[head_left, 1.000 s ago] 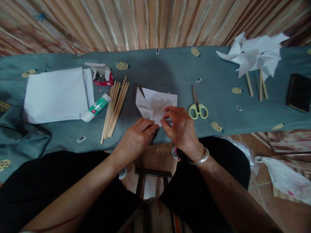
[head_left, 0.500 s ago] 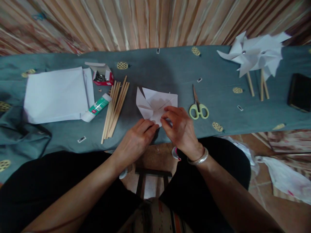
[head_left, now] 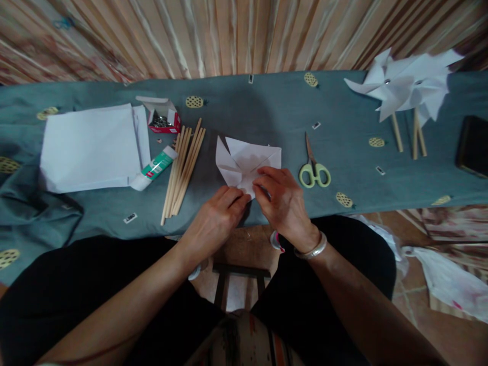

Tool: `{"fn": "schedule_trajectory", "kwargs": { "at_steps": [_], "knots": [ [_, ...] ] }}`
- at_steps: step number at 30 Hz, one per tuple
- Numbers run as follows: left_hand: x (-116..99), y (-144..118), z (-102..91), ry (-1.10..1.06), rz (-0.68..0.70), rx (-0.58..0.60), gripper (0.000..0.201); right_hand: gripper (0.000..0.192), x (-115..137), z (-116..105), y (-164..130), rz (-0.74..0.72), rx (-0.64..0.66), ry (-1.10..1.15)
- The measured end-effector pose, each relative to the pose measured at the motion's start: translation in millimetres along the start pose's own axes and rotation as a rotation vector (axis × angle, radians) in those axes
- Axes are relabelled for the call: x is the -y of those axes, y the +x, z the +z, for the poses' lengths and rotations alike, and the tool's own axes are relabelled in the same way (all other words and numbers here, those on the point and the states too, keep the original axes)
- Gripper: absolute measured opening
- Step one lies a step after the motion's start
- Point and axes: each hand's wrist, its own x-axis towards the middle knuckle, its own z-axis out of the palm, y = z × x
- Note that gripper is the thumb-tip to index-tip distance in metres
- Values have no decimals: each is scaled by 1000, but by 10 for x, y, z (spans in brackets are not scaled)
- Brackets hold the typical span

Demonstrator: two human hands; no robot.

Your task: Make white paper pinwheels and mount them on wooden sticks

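A white folded paper piece lies on the blue-grey cloth at the table's near edge. My left hand pinches its near corner with thumb and fingers. My right hand, with a silver bangle on the wrist, grips the same near edge from the right. Both hands meet at the paper's lower corner, which they hide. Several wooden sticks lie just left of the paper, and green-handled scissors lie just right of it.
A stack of white paper, a glue tube and an open red box of pins sit at the left. Finished paper pinwheels on sticks and a black object are at the far right. A striped curtain hangs behind.
My hands stay on the paper's near corner with only slight finger shifts. The view has drifted a little, so everything sits slightly further right.
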Motion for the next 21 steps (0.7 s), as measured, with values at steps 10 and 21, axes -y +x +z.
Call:
{"fn": "schedule_trajectory", "kwargs": {
  "at_steps": [10,21],
  "knots": [
    [0,-4,-8,8,6,-12,19,17,14,-16,1,-10,18,-14],
    [-3,1,-15,-18,-15,14,19,18,-7,0,-18,-31,43,-42]
  ]
}}
